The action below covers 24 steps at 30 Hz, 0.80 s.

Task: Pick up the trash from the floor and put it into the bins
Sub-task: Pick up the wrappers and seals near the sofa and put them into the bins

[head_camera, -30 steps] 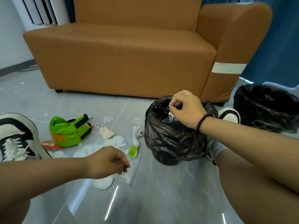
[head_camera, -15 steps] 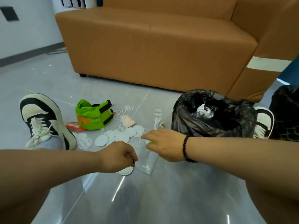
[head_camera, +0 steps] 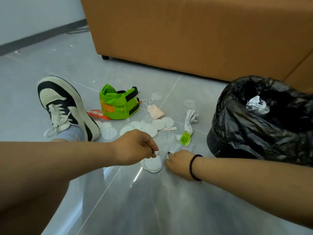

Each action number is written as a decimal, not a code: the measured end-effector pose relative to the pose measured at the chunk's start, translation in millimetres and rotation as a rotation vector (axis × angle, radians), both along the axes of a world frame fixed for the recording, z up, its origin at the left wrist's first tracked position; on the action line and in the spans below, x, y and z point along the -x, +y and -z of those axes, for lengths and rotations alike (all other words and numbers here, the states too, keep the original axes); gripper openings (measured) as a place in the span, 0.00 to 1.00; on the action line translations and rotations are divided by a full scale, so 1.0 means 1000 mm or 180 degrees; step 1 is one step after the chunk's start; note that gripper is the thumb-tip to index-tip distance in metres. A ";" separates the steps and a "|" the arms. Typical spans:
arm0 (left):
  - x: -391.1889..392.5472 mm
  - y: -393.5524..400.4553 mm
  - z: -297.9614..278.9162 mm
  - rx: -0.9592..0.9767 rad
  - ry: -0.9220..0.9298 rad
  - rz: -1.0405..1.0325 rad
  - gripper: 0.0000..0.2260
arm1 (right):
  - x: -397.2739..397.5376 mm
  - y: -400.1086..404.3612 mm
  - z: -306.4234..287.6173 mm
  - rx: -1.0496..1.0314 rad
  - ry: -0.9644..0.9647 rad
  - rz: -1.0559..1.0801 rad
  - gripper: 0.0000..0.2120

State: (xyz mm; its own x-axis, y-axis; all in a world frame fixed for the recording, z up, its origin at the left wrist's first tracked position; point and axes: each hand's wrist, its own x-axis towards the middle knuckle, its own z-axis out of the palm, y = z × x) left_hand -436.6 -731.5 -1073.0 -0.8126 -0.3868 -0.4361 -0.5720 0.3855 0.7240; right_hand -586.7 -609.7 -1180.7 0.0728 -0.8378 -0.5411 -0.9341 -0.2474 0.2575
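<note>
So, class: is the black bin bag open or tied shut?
Open. The black bin bag has its mouth spread wide, and crumpled white trash shows inside.

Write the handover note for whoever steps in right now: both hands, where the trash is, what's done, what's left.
Left hand: fingers curled just above the stack of white round pads; whether its grip holds anything is unclear.
Right hand: low on the floor at the clear plastic bag; grip not visible.
Done: crumpled foil lies in the black-lined bin.
Left on the floor: pads, plastic bag, green wrapper, white tissue, pink mask, green pouch, orange wrapper.
</note>
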 end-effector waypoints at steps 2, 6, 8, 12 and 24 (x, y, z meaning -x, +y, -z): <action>-0.002 0.000 0.000 -0.0007 -0.0020 0.0016 0.11 | 0.003 0.000 -0.002 0.0012 -0.0003 0.0003 0.17; -0.002 0.002 -0.001 0.0061 -0.0036 0.0009 0.11 | 0.008 -0.004 -0.025 0.0089 -0.0231 0.0454 0.14; -0.002 0.003 -0.005 0.0167 -0.0022 0.0000 0.11 | 0.009 -0.004 -0.044 0.0268 -0.0439 0.0821 0.14; 0.000 0.007 -0.018 0.0467 0.0059 0.0007 0.10 | 0.010 0.005 -0.098 0.0720 -0.1286 0.1732 0.14; 0.002 0.061 -0.133 -0.0600 0.0982 -0.0394 0.34 | 0.000 0.104 -0.269 0.2072 -0.4773 0.3272 0.06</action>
State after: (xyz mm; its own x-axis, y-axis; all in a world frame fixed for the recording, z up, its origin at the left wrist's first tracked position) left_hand -438.3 -670.5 -940.0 -0.8690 -0.4265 -0.2510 -0.3500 0.1709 0.9210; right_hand -586.9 -505.4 -911.6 -0.4666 -0.8716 -0.1503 -0.1497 0.2453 -0.9578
